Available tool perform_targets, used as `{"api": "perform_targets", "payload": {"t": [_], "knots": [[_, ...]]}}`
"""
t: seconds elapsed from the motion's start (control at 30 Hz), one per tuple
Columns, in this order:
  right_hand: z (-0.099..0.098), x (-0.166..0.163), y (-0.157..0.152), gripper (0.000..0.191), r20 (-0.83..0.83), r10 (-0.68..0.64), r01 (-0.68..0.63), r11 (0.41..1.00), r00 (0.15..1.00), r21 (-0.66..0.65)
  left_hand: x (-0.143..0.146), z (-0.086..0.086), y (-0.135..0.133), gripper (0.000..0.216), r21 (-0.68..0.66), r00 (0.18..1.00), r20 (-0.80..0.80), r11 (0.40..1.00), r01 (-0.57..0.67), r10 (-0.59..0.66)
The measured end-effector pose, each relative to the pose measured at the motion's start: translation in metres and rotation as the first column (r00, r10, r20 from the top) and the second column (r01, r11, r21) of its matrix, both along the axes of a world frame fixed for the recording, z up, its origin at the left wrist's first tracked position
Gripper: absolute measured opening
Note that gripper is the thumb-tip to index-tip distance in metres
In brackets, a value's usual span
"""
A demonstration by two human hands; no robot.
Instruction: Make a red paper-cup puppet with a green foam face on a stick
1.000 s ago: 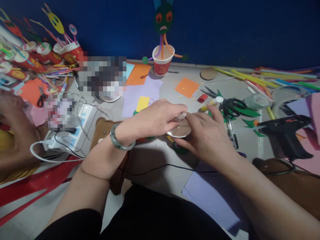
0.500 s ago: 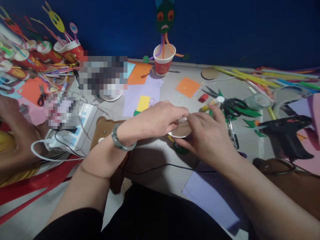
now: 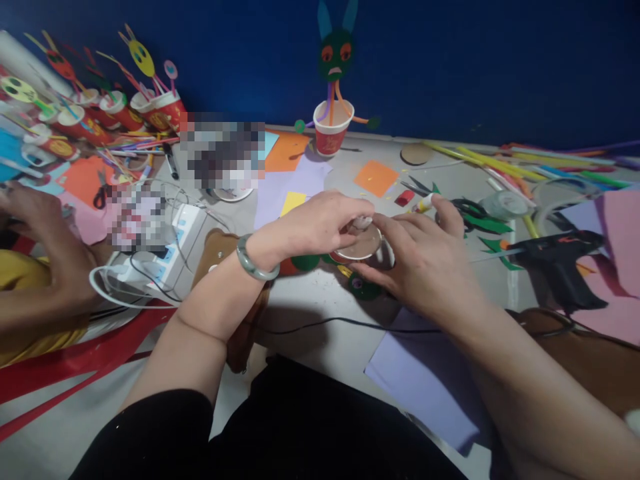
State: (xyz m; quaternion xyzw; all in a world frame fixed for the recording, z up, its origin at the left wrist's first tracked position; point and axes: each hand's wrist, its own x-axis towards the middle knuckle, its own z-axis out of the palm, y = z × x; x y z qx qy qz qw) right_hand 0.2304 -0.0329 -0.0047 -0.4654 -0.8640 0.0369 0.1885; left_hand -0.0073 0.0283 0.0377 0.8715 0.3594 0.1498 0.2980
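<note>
An upturned paper cup (image 3: 361,245) with a brown base stands on the table between my hands. My left hand (image 3: 316,225), a green bangle on its wrist, pinches a small white piece (image 3: 363,221) at the top of the cup's base. My right hand (image 3: 425,261) wraps around the cup's right side and holds it steady. Green paper shapes (image 3: 363,287) lie under and in front of the cup.
A black glue gun (image 3: 561,260) lies at the right, its cable (image 3: 320,325) crossing in front of me. Scissors (image 3: 463,208), a glue stick (image 3: 425,202), coloured straws and paper sheets lie behind. A finished cup figure (image 3: 331,133) stands at the back. Another person's hand (image 3: 30,213) works at the left by a power strip (image 3: 170,250).
The view has tilted slightly, so everything sits a little lower and to the right. My hands stay on the cup, which now shows tipped a little more upward.
</note>
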Motion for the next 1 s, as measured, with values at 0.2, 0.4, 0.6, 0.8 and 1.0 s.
{"api": "perform_targets", "payload": {"t": [0.2,0.4,0.6,0.8,1.0], "knots": [[0.013,0.007,-0.001,0.056,0.055,-0.028,0.022,0.993,0.998,0.115,-0.006,-0.012,0.011,0.011,0.041,0.996,0.085,0.999,0.005,-0.009],[0.030,0.018,-0.002,0.058,0.192,-0.051,0.016,0.983,0.980,0.180,-0.010,-0.016,0.024,0.043,-0.034,0.973,0.230,0.999,-0.002,0.009],[0.044,0.026,-0.006,0.051,0.192,-0.057,0.020,0.982,0.980,0.190,-0.014,-0.010,0.029,0.075,-0.082,0.900,0.426,0.995,-0.061,0.090],[0.057,0.031,-0.008,0.039,0.137,-0.062,0.039,0.986,0.989,0.164,-0.024,0.002,0.028,0.086,-0.199,0.816,0.536,0.972,-0.129,0.217],[0.078,0.024,-0.022,0.034,-0.051,-0.135,0.144,0.946,0.990,0.290,-0.048,-0.003,0.042,0.093,-0.185,0.840,0.537,0.983,0.025,0.080]]}}
